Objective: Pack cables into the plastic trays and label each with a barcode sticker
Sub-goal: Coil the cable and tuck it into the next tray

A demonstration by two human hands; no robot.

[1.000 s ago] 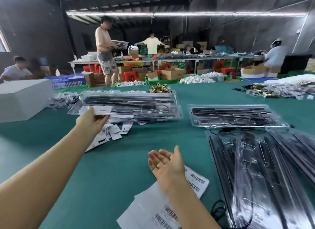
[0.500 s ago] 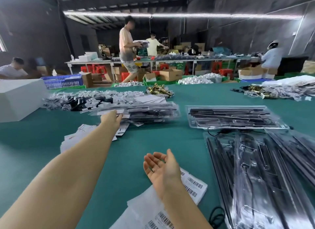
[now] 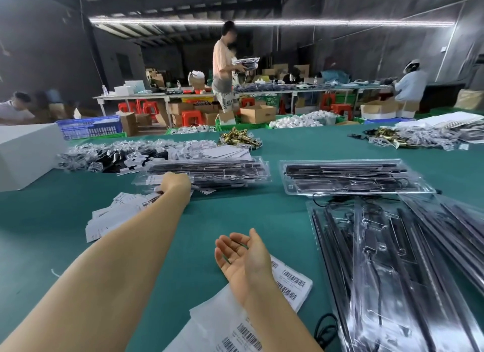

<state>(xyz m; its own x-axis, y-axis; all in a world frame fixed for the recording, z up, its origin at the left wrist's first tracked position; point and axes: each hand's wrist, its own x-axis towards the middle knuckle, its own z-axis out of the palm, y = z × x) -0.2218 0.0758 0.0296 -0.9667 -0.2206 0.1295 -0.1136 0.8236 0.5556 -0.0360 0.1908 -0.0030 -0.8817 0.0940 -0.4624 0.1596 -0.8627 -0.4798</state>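
Note:
A stack of clear plastic trays (image 3: 222, 170) with black cables in them lies on the green table, ahead and to the left. My left hand (image 3: 175, 185) is stretched out to its near left corner, and its fingers curl over the edge, mostly hidden behind the back of the hand. My right hand (image 3: 241, 257) lies palm up with relaxed fingers and holds nothing. It rests above white barcode sticker sheets (image 3: 293, 283). Another filled tray (image 3: 351, 176) sits to the right of the stack. Several long trays (image 3: 392, 260) overlap at the right.
Loose white labels (image 3: 115, 215) lie under my left forearm. A white box (image 3: 26, 155) stands at the far left, with bagged small parts (image 3: 104, 155) and brass pieces (image 3: 239, 139) behind the trays. A black cable loop (image 3: 324, 328) lies near the front. People work at tables beyond.
The tray stack, lifted at its near edge a second ago, now lies flat on the table with my left hand still at its corner. My right hand has stayed palm up.

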